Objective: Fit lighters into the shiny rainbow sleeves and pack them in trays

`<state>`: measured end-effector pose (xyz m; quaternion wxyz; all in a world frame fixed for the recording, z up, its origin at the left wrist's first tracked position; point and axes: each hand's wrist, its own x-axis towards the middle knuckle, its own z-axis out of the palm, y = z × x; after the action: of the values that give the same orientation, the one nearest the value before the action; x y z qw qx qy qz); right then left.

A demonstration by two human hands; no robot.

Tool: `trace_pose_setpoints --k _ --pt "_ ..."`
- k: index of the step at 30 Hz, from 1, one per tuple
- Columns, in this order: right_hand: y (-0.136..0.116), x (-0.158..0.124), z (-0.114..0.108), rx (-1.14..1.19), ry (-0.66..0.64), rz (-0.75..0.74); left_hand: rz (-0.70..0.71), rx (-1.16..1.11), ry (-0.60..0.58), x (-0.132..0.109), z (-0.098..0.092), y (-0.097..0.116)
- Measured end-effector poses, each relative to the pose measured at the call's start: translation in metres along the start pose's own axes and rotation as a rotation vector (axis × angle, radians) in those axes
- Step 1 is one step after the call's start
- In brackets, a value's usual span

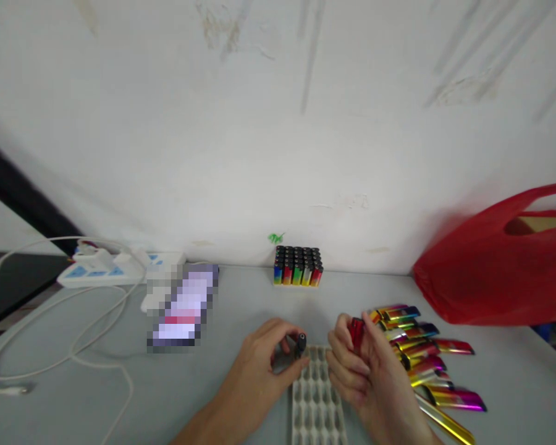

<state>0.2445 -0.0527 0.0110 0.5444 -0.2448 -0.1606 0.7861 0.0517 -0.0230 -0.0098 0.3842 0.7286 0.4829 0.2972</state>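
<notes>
My left hand (264,364) is closed around a dark lighter (300,343) and holds it at the top left corner of a white slotted tray (315,405). On the tray's right side, my right hand (366,371) is closed on a red lighter (356,332) held upright. A pile of several shiny multicoloured lighters (421,358) lies just to the right of my right hand.
A packed block of several lighters (298,266) stands against the wall. A red plastic bag (500,266) sits at the right. A phone (183,305), a white power strip (106,267) and white cables (50,346) lie at the left.
</notes>
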Motion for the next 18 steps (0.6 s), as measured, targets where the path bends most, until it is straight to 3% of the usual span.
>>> trace_pose_setpoints --k 6,13,18 --pt "0.012 0.003 -0.004 -0.391 0.107 -0.275 -0.003 0.005 -0.002 0.0 0.0 0.002" --pt "0.014 0.0 -0.002 -0.814 0.195 -0.439 -0.004 -0.009 -0.026 0.0 -0.002 0.005" --pt "0.011 0.003 -0.004 -0.912 0.178 -0.475 0.001 0.0 -0.033 0.0 -0.002 0.002"
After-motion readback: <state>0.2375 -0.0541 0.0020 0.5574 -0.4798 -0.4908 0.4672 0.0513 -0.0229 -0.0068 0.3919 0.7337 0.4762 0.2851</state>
